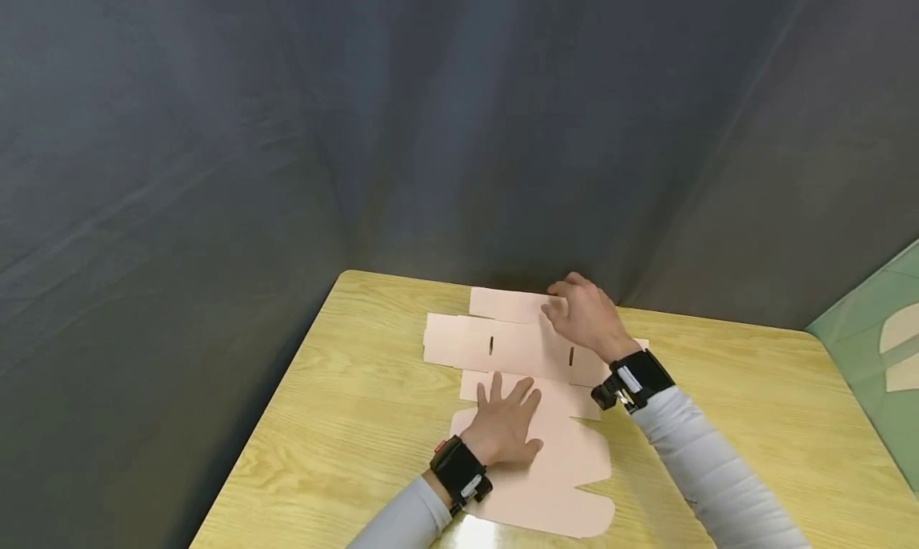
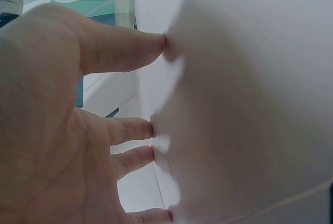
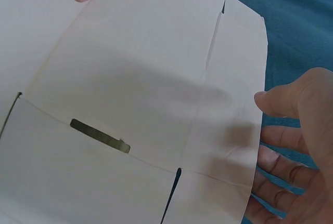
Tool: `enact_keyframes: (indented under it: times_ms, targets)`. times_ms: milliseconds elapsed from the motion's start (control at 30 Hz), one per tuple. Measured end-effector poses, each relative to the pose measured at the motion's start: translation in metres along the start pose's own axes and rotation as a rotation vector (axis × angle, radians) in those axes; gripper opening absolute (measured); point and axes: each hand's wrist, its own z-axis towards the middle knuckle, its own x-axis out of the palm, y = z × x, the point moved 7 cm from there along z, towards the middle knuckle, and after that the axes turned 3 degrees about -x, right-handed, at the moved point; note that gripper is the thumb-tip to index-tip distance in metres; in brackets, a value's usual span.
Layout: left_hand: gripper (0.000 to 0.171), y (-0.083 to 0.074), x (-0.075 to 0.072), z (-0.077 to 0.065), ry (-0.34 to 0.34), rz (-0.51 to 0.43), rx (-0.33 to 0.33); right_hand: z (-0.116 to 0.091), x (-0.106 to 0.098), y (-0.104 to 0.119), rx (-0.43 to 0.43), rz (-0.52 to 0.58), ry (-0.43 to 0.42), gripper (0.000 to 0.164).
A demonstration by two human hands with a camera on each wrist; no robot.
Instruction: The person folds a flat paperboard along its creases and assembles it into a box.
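An unfolded cardboard box blank [image 1: 520, 345], pale pinkish and die-cut with slots and rounded flaps, lies along the wooden table. My left hand [image 1: 502, 429] rests on its near panel with fingers spread. The left wrist view has the thumb and fingertips [image 2: 140, 129] pressing against the board. At the blank's far edge, my right hand [image 1: 585, 317] holds the end flap [image 3: 237, 83]. Its thumb overlaps the flap's edge in the right wrist view, while the fingertips disappear behind that edge. A dark slot [image 3: 101, 135] shows along a crease beside this panel.
The wooden table [image 1: 345, 389] ends just beyond the blank, against a dark curtain [image 1: 459, 134]. On the right, a green patterned surface [image 1: 879, 373] meets the table's side. Each wrist wears a black camera band [image 1: 639, 380].
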Motion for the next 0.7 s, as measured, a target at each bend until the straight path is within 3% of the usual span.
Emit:
enact_keyframes:
  times_ms: [433, 700]
  targets:
    - [0.077, 0.016, 0.008, -0.013, 0.008, -0.018, 0.013, -0.003, -0.001, 0.029, -0.039, 0.044, 0.021, 0.02]
    - [0.077, 0.019, 0.008, -0.013, 0.021, -0.002, 0.022, -0.007, 0.003, 0.031, -0.014, 0.146, 0.151, 0.024]
